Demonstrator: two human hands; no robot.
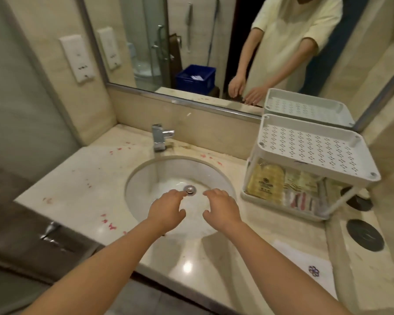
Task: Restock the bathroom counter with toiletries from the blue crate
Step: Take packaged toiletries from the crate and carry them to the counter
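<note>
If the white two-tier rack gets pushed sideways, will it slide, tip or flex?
The two-tier rack looks like thin perforated plastic, so probably light and slightly flexible. Its top shelf is empty and packets fill the lower tier, so it likely slides rather than tips. The glossy counter should give little grip.

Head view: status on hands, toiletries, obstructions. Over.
Left hand, right hand open, over sink. Toiletry packets in rack's lower tier. Nothing blocks rack. Blue crate in mirror.
</note>
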